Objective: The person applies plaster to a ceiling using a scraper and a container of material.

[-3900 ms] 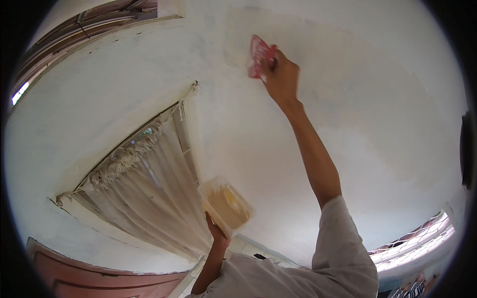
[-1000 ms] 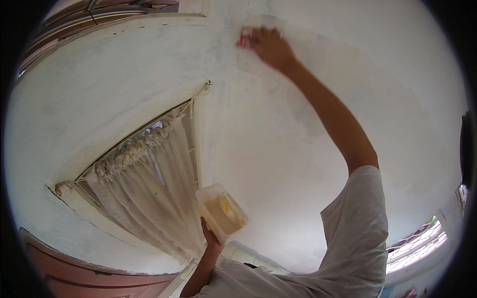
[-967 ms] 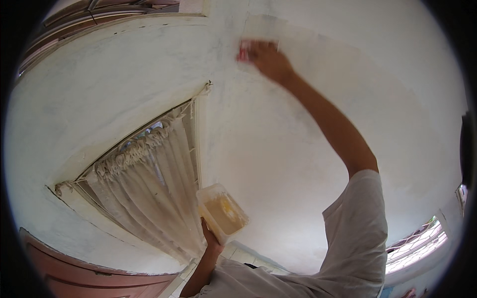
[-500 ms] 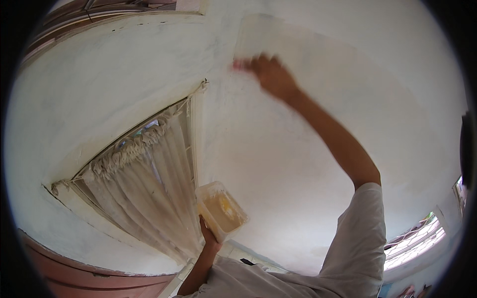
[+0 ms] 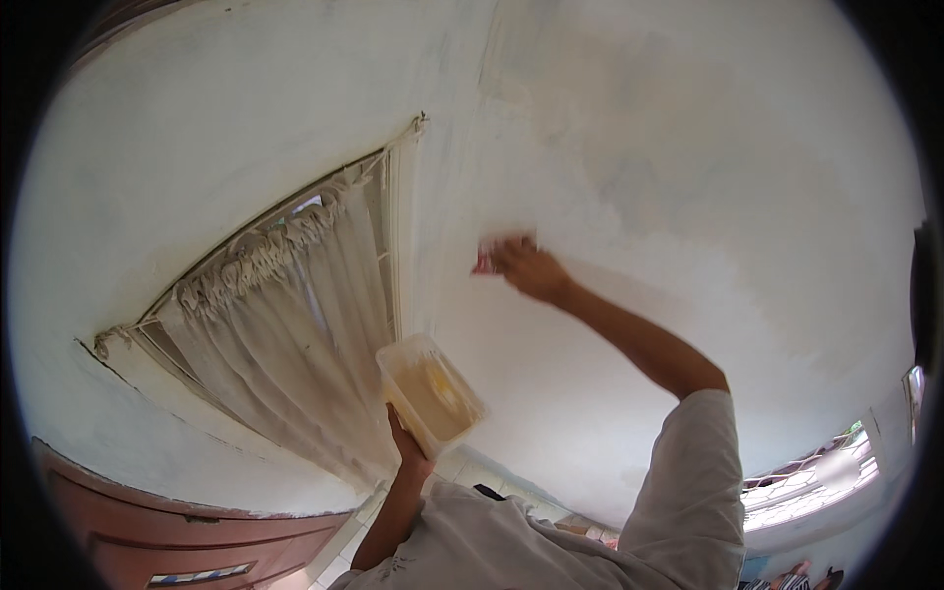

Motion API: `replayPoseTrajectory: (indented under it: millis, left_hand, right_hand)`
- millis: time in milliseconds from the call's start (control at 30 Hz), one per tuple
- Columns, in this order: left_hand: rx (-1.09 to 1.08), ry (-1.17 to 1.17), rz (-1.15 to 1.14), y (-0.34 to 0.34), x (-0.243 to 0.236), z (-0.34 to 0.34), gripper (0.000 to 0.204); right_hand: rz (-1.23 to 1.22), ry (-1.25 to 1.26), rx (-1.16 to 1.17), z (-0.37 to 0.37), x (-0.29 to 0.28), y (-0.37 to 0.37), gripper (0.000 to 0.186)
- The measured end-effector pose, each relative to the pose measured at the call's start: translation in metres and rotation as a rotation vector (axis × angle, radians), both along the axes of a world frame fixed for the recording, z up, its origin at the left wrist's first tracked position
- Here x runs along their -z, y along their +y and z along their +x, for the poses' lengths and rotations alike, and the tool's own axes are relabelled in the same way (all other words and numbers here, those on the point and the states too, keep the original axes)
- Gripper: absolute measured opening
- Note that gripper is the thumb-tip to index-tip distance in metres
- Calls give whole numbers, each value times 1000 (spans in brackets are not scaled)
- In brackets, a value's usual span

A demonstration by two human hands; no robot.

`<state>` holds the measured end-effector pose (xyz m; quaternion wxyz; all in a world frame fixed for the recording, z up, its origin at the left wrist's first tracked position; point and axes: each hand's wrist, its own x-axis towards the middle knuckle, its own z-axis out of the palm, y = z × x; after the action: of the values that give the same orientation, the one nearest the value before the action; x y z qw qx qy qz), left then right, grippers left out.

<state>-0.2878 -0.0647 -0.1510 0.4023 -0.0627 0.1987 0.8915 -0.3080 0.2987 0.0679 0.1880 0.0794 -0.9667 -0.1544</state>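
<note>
My left hand grips a translucent rectangular plastic tub from below, near my chest. The tub is tilted, with whitish smears and a yellow patch inside. Up against the pale wall, my right hand is closed on a small flat red tool. Motion blurs the tool, so its exact kind cannot be made out. My right arm reaches up and out, bent at the elbow.
Left of the tub, a beige curtain hangs on a cord across a window. A reddish-brown door is at lower left. Light tiles show below. At lower right is a bright window with a lattice grille.
My right hand has swept down the wall with the red tool. The tub in my left hand has shifted slightly up and left in view. The view itself has also moved.
</note>
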Motion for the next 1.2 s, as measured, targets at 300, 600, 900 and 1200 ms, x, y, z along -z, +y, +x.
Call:
replayPoseTrajectory:
  millis: [300,600,900,1200]
  left_hand:
    - [-13,12,-97,13,4,1,75]
    - [45,116,-78,33,11,30,71]
    - [83,124,-174,67,14,67,59]
    - [227,82,-56,78,-3,84,72]
  right_hand:
    - [-1580,493,101,111,36,-128,10]
    - [-1466,79,349,190,44,-194,13]
    - [-980,-168,426,188,98,-196,25]
    - [-1537,-54,518,241,52,-156,35]
